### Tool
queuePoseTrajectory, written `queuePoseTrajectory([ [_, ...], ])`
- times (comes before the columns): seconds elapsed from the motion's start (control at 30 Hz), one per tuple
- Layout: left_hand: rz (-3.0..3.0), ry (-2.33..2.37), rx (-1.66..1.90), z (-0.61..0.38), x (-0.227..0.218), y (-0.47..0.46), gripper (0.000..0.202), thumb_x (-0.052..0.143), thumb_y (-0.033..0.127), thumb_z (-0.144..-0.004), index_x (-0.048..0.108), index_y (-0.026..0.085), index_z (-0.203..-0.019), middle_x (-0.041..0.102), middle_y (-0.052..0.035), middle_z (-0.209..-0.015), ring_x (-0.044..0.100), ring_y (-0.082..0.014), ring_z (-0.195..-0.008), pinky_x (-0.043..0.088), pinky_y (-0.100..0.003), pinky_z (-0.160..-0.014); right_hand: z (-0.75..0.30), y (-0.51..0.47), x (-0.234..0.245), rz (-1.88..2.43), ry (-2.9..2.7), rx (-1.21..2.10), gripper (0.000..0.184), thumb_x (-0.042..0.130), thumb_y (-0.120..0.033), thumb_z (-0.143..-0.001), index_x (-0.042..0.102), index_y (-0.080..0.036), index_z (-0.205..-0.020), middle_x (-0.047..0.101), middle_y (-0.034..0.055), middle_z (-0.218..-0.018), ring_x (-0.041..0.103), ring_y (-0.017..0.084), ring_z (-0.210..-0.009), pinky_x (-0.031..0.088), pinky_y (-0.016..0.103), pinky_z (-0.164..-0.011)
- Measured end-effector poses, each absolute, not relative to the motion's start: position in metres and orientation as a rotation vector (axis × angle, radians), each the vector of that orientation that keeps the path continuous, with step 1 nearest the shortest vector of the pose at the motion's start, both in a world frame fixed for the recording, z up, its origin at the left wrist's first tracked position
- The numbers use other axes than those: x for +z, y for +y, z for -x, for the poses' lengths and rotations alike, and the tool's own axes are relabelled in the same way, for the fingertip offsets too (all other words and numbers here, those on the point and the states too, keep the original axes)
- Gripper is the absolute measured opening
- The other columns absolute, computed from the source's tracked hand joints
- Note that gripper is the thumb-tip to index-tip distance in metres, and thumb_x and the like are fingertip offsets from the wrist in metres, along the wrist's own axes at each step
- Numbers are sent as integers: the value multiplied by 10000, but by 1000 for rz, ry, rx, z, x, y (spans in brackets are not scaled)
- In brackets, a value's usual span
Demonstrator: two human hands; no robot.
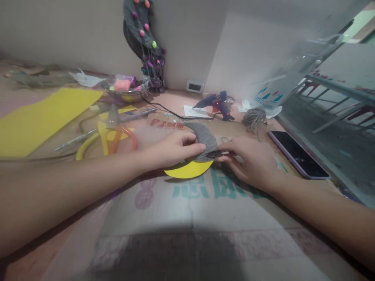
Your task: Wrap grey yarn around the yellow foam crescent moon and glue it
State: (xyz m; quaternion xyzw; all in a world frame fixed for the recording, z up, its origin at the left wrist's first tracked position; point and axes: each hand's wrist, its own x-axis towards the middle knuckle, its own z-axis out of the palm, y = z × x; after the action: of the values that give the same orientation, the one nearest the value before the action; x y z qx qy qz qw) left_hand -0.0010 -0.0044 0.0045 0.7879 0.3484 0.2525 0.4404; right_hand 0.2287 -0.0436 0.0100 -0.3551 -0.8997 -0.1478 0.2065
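Note:
A yellow card crescent (189, 170) lies in front of me, its upper part wound closely with grey yarn (205, 136). My left hand (181, 146) grips the crescent from the left, with the thumb lying on the yarn. At the other side, my right hand (246, 158) pinches a small dark pointed tool (215, 154) between thumb and fingers. The tool's tip touches the yarn near the border with the bare yellow card. Most of the tool is hidden by my fingers, so its exact kind is unclear.
Printed cardboard (164, 218) covers the work surface. A glue gun (215, 103) with a lit red light, a grey yarn ball (254, 118) and a phone (297, 153) stand beyond and right. Scissors (102, 138) and yellow card (49, 117) lie left. A decorated crescent (140, 29) hangs behind.

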Motion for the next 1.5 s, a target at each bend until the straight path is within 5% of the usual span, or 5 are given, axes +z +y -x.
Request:
queuePoseTrajectory([
  [1.5,-1986,842,666,1,3,-5,324,534,402,-838,513,169,-614,464,34,-602,422,-99,-572,317,-236,-516,-231,-44,10,932,-2483,-380,171,525,-282,-924,622,-150,-974,624,41,-719,552,180,-661,383,286,-612],
])
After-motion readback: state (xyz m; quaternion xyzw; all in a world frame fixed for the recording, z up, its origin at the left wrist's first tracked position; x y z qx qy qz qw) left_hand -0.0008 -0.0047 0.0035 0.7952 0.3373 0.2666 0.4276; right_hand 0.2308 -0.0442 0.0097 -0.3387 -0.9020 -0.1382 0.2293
